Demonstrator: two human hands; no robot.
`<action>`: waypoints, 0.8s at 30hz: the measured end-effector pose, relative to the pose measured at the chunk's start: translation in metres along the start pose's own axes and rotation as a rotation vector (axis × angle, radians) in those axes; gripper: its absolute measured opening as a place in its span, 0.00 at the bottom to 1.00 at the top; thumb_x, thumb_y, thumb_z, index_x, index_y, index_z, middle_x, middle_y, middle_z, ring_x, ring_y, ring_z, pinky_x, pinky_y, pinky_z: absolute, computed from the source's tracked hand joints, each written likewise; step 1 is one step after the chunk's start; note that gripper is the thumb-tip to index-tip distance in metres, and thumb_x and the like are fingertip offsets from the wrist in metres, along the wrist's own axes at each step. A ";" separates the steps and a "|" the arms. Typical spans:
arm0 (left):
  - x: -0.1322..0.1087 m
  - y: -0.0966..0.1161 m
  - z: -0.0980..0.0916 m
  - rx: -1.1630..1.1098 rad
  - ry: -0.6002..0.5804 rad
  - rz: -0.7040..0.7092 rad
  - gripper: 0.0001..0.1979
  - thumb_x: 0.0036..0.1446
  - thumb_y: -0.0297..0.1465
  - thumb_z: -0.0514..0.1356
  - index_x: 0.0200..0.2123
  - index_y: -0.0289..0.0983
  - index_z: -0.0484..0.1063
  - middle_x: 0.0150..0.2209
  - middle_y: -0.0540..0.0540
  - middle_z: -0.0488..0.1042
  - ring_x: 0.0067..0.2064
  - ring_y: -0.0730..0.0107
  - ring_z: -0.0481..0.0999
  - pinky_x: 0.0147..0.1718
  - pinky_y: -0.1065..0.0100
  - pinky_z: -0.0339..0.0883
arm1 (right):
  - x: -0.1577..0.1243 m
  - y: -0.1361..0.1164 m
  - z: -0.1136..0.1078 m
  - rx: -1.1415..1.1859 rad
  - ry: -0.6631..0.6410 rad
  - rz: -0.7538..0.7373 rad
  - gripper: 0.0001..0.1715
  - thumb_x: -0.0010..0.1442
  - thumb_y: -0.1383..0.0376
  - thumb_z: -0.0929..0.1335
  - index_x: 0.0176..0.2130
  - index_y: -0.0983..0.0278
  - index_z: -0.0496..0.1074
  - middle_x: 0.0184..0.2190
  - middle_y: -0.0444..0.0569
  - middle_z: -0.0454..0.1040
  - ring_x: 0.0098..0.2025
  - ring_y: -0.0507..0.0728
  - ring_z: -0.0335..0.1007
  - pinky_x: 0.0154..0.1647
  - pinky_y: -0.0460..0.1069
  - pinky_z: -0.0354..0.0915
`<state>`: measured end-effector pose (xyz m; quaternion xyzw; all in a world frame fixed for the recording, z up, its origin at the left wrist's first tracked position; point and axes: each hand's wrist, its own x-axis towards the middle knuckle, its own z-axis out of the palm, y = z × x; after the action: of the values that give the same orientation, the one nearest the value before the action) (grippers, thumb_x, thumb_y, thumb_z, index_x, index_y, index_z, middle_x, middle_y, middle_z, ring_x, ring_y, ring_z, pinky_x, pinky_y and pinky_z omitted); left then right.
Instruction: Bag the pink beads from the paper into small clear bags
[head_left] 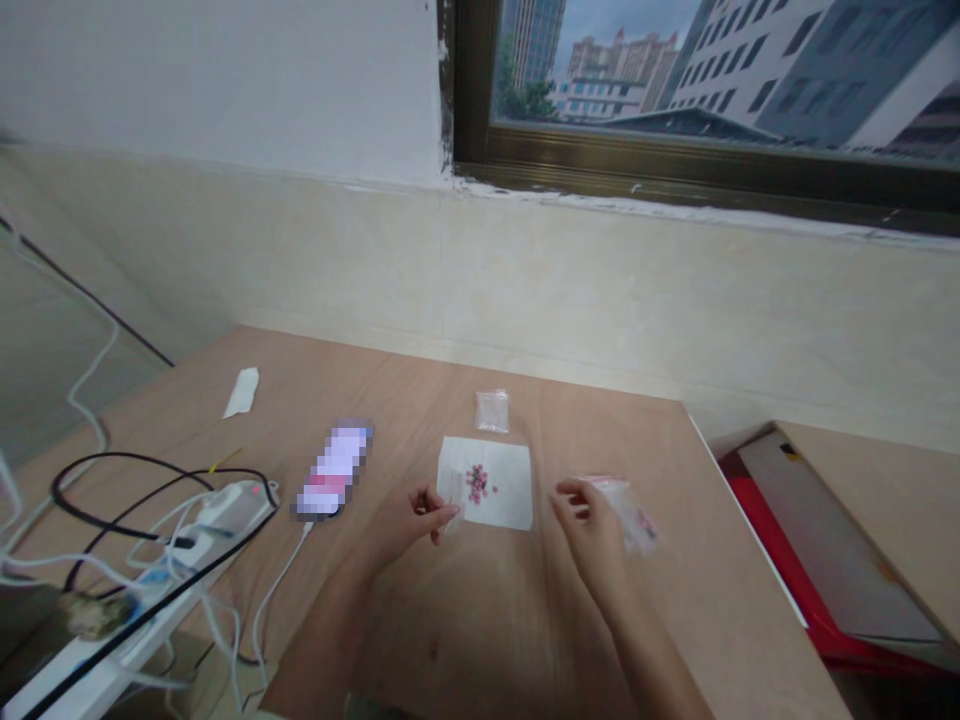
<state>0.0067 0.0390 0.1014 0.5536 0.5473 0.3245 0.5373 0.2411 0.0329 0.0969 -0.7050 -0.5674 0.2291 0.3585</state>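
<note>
Clear plastic bag (624, 515) pinched in right hand (589, 525); left hand (409, 525) pinches clear film (455, 497).

- Two hands (504, 525)
- At least two clear plastic bags (492, 411)
- One white paper sheet (510, 498)
- One cluster of pink beads (477, 484), too small to count
- One pixelated phone (334, 470)
- One white power strip (217, 522)
- One white paper scrap (241, 392)
- One window (712, 90)
</note>
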 end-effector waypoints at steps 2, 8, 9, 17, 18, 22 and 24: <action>0.000 0.001 0.007 0.020 -0.035 0.020 0.14 0.43 0.37 0.59 0.18 0.35 0.59 0.14 0.56 0.64 0.17 0.78 0.65 0.19 0.75 0.56 | -0.010 -0.030 0.012 0.207 -0.266 -0.074 0.13 0.51 0.59 0.60 0.28 0.66 0.65 0.26 0.49 0.69 0.29 0.54 0.64 0.29 0.47 0.59; 0.000 0.005 0.019 0.046 -0.089 0.048 0.13 0.43 0.36 0.59 0.18 0.36 0.58 0.13 0.57 0.63 0.17 0.79 0.63 0.17 0.76 0.53 | -0.015 -0.059 0.042 0.321 -0.491 -0.158 0.12 0.52 0.62 0.60 0.23 0.66 0.64 0.20 0.43 0.65 0.25 0.50 0.59 0.26 0.44 0.55; 0.000 0.006 0.019 0.044 -0.099 0.043 0.12 0.43 0.35 0.59 0.19 0.36 0.58 0.13 0.57 0.63 0.17 0.79 0.63 0.18 0.76 0.53 | -0.013 -0.058 0.044 0.327 -0.509 -0.161 0.12 0.52 0.63 0.60 0.22 0.66 0.64 0.20 0.43 0.65 0.24 0.50 0.58 0.26 0.44 0.55; 0.000 0.000 0.015 -0.056 -0.194 0.020 0.11 0.43 0.33 0.59 0.19 0.36 0.58 0.15 0.57 0.63 0.18 0.79 0.65 0.18 0.77 0.55 | -0.011 -0.053 0.048 0.417 -0.619 -0.117 0.06 0.48 0.66 0.61 0.21 0.65 0.61 0.18 0.39 0.59 0.22 0.47 0.54 0.23 0.43 0.51; 0.000 -0.001 0.015 -0.067 -0.214 0.012 0.11 0.43 0.33 0.58 0.19 0.36 0.59 0.16 0.57 0.63 0.18 0.79 0.65 0.18 0.77 0.55 | -0.011 -0.053 0.049 0.433 -0.624 -0.105 0.07 0.48 0.67 0.61 0.20 0.65 0.60 0.17 0.39 0.58 0.21 0.47 0.53 0.22 0.42 0.51; 0.002 -0.003 0.007 -0.050 -0.175 -0.003 0.12 0.46 0.35 0.55 0.19 0.36 0.57 0.13 0.58 0.60 0.15 0.80 0.60 0.16 0.76 0.52 | -0.010 -0.054 0.046 0.411 -0.571 -0.090 0.07 0.44 0.70 0.60 0.17 0.64 0.56 0.16 0.38 0.55 0.20 0.47 0.51 0.22 0.43 0.49; 0.005 -0.002 0.003 0.015 -0.043 -0.010 0.13 0.46 0.35 0.54 0.17 0.37 0.55 0.12 0.59 0.56 0.14 0.81 0.56 0.15 0.76 0.49 | -0.009 -0.054 0.044 0.337 -0.498 -0.089 0.08 0.43 0.71 0.60 0.17 0.64 0.55 0.16 0.38 0.54 0.20 0.47 0.51 0.22 0.43 0.49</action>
<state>0.0096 0.0423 0.0975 0.5617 0.5409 0.3056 0.5464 0.1726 0.0404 0.1091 -0.5322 -0.6223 0.4697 0.3299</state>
